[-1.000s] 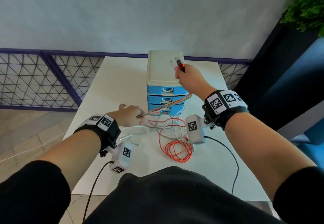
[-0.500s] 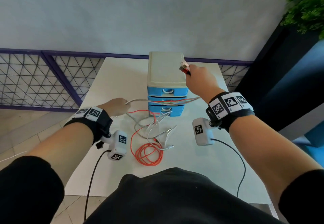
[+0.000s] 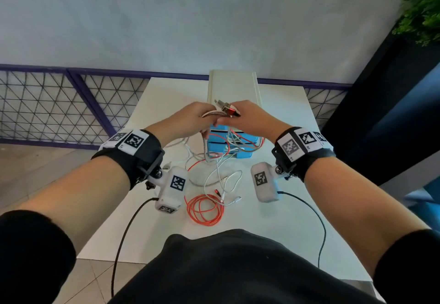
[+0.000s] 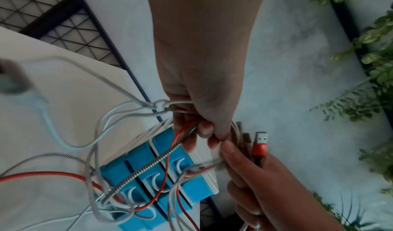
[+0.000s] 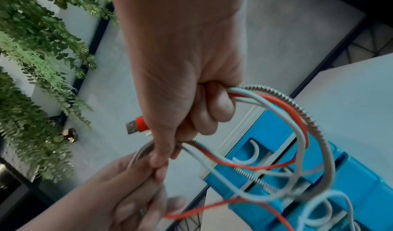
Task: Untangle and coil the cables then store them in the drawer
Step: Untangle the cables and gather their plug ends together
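Observation:
Both hands meet in the air in front of the drawer unit (image 3: 232, 87), a cream-topped box with blue drawers (image 3: 240, 152), all closed. My right hand (image 3: 247, 118) grips a bundle of cables near their plug ends; a red USB plug (image 3: 229, 110) sticks out of the fist. My left hand (image 3: 195, 119) holds the same bundle just beside it, fingers curled round a silver braided cable (image 4: 161, 157) and red and white strands. From the hands the cables hang down tangled to the table, where a red cable coil (image 3: 204, 210) and white cables (image 3: 226, 179) lie.
The white table (image 3: 281, 232) carries only the drawer unit and the cables. Black wrist-camera leads (image 3: 319, 227) trail off its near edge. A purple mesh fence (image 3: 47, 103) runs behind, and a dark panel with plants (image 3: 421, 6) stands at the right.
My left hand rose from the table's left and came up to meet the right hand. The right hand moved left and nearer, and the cables were lifted higher.

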### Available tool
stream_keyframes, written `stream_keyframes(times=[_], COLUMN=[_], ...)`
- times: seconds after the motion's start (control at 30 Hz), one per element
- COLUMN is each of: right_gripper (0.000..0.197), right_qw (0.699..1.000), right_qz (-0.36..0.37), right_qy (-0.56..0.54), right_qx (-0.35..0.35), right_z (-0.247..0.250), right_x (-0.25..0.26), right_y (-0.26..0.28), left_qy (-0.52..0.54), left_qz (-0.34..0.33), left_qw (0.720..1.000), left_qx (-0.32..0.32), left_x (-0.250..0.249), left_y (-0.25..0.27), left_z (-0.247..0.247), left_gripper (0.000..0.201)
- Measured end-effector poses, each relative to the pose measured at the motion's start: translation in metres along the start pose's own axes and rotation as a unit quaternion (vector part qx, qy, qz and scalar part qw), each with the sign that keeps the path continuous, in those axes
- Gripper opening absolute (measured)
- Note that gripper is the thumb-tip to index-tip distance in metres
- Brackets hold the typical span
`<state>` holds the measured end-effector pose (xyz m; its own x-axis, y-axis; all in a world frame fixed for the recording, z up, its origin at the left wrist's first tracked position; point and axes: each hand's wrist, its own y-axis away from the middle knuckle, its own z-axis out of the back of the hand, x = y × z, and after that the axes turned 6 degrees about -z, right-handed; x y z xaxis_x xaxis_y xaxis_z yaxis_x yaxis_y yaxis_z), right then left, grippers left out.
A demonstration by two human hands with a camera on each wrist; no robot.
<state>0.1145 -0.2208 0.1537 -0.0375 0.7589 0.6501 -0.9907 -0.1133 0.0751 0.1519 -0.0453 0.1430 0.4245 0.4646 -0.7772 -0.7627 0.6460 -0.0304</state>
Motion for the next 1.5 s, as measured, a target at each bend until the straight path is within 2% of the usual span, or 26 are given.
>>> stream_keyframes(times=[0.1, 0.2, 0.3, 0.43, 0.53, 0.6, 0.77, 0.83, 0.93, 1.03, 1.13, 1.2, 1.23, 1.3, 1.5], right_gripper=[0.034, 0.035, 0.032, 0.033, 0.035, 0.034, 0.034, 0.034, 0.035, 0.036, 0.036, 0.036, 0.037, 0.038, 0.037], right_qw=[1.0, 0.992, 0.972, 0.95, 0.944, 0.945, 0.939, 0.938, 0.942, 0.954, 0.964, 0.968, 0.969, 0.974, 0.987], right_qz=[-0.007, -0.027, -0.045, -0.058, -0.079, -0.094, -0.125, -0.139, -0.137, -0.118, -0.104, -0.103, -0.106, -0.119, -0.152], right_qy=[-0.021, -0.114, -0.211, -0.277, -0.266, -0.24, -0.22, -0.223, -0.228, -0.207, -0.183, -0.166, -0.157, -0.122, -0.031], right_qx=[-0.004, -0.041, -0.094, -0.135, -0.18, -0.201, -0.231, -0.226, -0.206, -0.181, -0.163, -0.159, -0.159, -0.15, -0.051], right_z=[0.008, 0.011, 0.015, 0.011, 0.011, 0.018, 0.038, 0.042, 0.041, 0.036, 0.033, 0.034, 0.035, 0.036, 0.021], right_x=[0.002, 0.005, 0.003, 0.002, -0.001, -0.005, -0.025, -0.03, -0.03, -0.022, -0.017, -0.019, -0.022, -0.031, -0.049], right_y=[0.004, 0.005, 0.006, 0.006, 0.002, 0.001, 0.003, 0.005, 0.007, 0.007, 0.009, 0.01, 0.012, 0.014, 0.02], left_qy=[0.017, 0.03, 0.067, 0.093, 0.107, 0.105, 0.095, 0.106, 0.134, 0.052, -0.017, -0.061, -0.05, 0.044, 0.202], left_qz=[0.015, 0.029, 0.024, 0.012, 0.012, 0.019, 0.022, 0.029, 0.037, 0.005, -0.007, -0.003, 0.006, 0.048, 0.18], left_qw=[1.0, 0.999, 0.997, 0.996, 0.994, 0.993, 0.994, 0.992, 0.988, 0.995, 0.995, 0.995, 0.995, 0.99, 0.932], left_qx=[-0.011, 0.008, 0.001, -0.003, -0.036, -0.054, -0.052, -0.062, -0.06, -0.086, -0.094, -0.084, -0.09, -0.123, -0.241], left_x=[0.002, 0.011, 0.019, 0.02, 0.02, 0.026, 0.057, 0.065, 0.056, 0.041, 0.03, 0.03, 0.033, 0.039, 0.05], left_y=[0.002, 0.004, 0.007, 0.003, 0.002, 0.002, 0.016, 0.024, 0.025, 0.012, -0.003, -0.006, -0.006, -0.004, 0.0], left_z=[-0.005, -0.012, -0.016, -0.017, -0.018, -0.019, -0.016, -0.013, -0.012, -0.016, -0.024, -0.025, -0.023, -0.017, -0.007], left_gripper=[0.028, 0.031, 0.028, 0.023, 0.013, 0.019, 0.023, 0.033, 0.021, 0.03, 0.02, 0.022, 0.026, 0.028, 0.021])
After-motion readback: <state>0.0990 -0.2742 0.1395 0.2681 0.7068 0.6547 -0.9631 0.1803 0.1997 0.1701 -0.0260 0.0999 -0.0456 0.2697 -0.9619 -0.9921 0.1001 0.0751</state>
